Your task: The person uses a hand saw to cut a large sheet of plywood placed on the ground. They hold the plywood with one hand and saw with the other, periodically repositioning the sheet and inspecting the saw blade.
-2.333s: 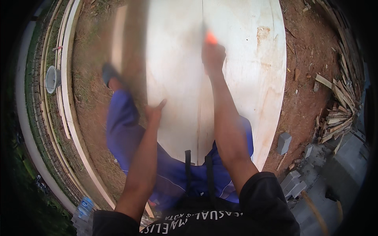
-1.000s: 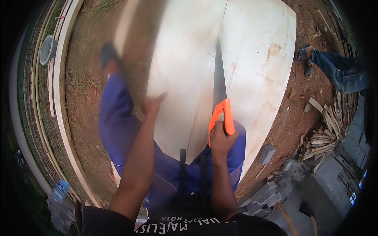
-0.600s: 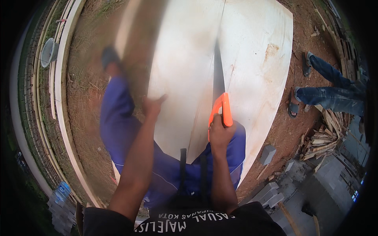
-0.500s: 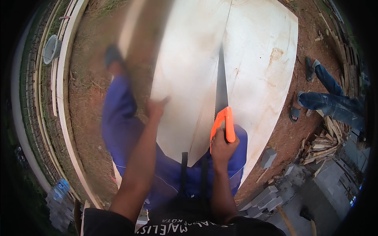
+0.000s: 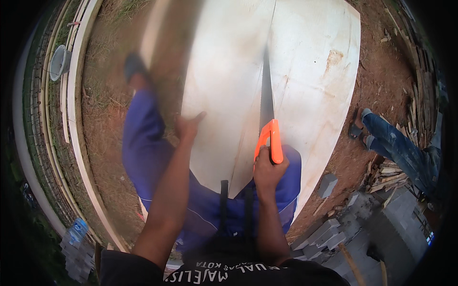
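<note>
A large pale plywood sheet (image 5: pixel 229 95) lies before me, with a long line running down its length. My right hand (image 5: pixel 270 168) is closed around the orange handle of a hand saw (image 5: pixel 274 136). The saw's grey blade reaches away from me along the line, its tip at the cut in the wood. At the sheet's left edge, my left hand (image 5: pixel 187 127) grips the plywood, thumb laid on top and the other fingers mostly hidden.
Another person's legs in jeans (image 5: pixel 398 145) are at the right. Scrap wood (image 5: pixel 389 176) and grey blocks (image 5: pixel 329 234) lie at the lower right. Long timber (image 5: pixel 78 119) runs down the left, beside a bucket (image 5: pixel 60 62) and a plastic bottle (image 5: pixel 78 231).
My right hand has pushed the saw a little farther away from me along the line. My left hand stays at the edge. The other person's legs have shifted nearer.
</note>
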A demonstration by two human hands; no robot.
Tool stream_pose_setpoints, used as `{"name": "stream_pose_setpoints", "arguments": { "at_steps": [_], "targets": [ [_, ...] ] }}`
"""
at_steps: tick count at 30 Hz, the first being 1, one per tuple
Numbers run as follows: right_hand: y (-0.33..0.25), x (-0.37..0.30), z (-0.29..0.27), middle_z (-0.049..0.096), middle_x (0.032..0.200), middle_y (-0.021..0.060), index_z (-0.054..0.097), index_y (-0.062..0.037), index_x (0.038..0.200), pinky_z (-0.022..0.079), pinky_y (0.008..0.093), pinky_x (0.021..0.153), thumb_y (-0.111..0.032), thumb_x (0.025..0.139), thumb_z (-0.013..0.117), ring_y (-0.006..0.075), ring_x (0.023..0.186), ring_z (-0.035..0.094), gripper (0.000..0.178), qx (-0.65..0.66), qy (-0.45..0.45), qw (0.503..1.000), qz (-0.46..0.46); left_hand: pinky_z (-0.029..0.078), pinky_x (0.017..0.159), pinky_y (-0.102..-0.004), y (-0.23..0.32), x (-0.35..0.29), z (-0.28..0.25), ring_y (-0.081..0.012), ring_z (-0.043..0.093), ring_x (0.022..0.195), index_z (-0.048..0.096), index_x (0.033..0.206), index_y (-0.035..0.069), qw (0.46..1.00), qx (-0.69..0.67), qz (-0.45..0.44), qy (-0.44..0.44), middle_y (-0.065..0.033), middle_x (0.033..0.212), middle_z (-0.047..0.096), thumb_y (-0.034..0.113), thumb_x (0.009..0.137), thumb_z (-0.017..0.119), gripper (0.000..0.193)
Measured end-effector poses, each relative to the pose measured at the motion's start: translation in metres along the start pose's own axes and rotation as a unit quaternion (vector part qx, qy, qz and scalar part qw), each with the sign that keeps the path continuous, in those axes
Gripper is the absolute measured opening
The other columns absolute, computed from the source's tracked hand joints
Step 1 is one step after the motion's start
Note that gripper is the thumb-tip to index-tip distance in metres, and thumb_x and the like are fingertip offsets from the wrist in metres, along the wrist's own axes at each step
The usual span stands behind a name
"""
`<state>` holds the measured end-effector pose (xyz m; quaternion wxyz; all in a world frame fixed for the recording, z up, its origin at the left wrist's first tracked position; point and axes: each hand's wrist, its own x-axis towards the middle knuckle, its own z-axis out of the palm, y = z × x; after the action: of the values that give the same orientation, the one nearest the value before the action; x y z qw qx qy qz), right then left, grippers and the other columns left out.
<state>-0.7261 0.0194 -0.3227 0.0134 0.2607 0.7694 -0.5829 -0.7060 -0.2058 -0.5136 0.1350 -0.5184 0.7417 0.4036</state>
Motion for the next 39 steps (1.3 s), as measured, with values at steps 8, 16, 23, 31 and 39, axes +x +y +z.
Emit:
{"name": "stream_pose_setpoints", "arguments": {
  "at_steps": [8, 16, 23, 31, 39],
  "targets": [
    [-0.039, 0.160, 0.071, 0.042, 0.055, -0.0016, 0.039, -0.0091, 0.064, 0.029, 0.0314, 0.043, -0.016, 0.091, 0.057, 0.0103, 0.045, 0.036, 0.033, -0.027, -0.016, 0.997, 0.064, 0.054, 0.095, -0.0447, 0.007, -0.011, 0.003, -0.0356, 0.067, 0.111, 0.056, 0.125, -0.009, 0.999, -0.010, -0.024, -0.024, -0.0266, 0.123, 0.067, 0.037, 0.073, 0.096, 0.080],
    [-0.002, 0.046, 0.021, 0.050, 0.059, 0.0002, 0.050, -0.0032, 0.070, 0.038, 0.0290, 0.046, -0.006, 0.092, 0.058, 0.0081, 0.049, 0.045, 0.024, -0.009, -0.008, 0.999, 0.041, 0.054, 0.095, -0.0453, 0.007, -0.013, -0.007, -0.0358, 0.068, 0.110, 0.055, 0.126, -0.010, 0.999, -0.027, -0.005, -0.018, -0.0271, 0.122, 0.067, 0.036, 0.073, 0.095, 0.081],
    [-0.038, 0.139, 0.073, 0.051, 0.060, 0.0038, 0.051, -0.0017, 0.070, 0.039, 0.0365, 0.053, -0.018, 0.092, 0.062, 0.0133, 0.053, 0.045, 0.030, -0.069, -0.016, 0.996, 0.049, 0.055, 0.093, -0.0453, 0.016, -0.022, -0.010, -0.0359, 0.069, 0.107, 0.055, 0.124, -0.012, 0.998, -0.035, -0.031, -0.049, -0.0270, 0.119, 0.068, 0.036, 0.073, 0.095, 0.081],
    [-0.004, 0.024, 0.016, 0.049, 0.059, 0.0000, 0.051, -0.0043, 0.070, 0.040, 0.0281, 0.047, -0.004, 0.091, 0.058, 0.0075, 0.049, 0.046, 0.023, 0.005, 0.003, 0.999, 0.051, 0.055, 0.092, -0.0456, 0.029, -0.023, -0.017, -0.0354, 0.069, 0.103, 0.055, 0.123, -0.012, 0.998, -0.048, -0.015, -0.041, -0.0274, 0.117, 0.068, 0.034, 0.073, 0.096, 0.079],
    [-0.026, 0.094, 0.067, 0.053, 0.060, 0.0063, 0.055, 0.0040, 0.073, 0.041, 0.0376, 0.056, -0.012, 0.090, 0.061, 0.0141, 0.056, 0.050, 0.025, -0.076, -0.006, 0.997, 0.032, 0.053, 0.096, -0.0459, 0.012, -0.009, -0.010, -0.0360, 0.067, 0.112, 0.053, 0.128, -0.013, 0.998, -0.034, -0.036, -0.036, -0.0284, 0.125, 0.066, 0.035, 0.074, 0.095, 0.084]
  ]
}}
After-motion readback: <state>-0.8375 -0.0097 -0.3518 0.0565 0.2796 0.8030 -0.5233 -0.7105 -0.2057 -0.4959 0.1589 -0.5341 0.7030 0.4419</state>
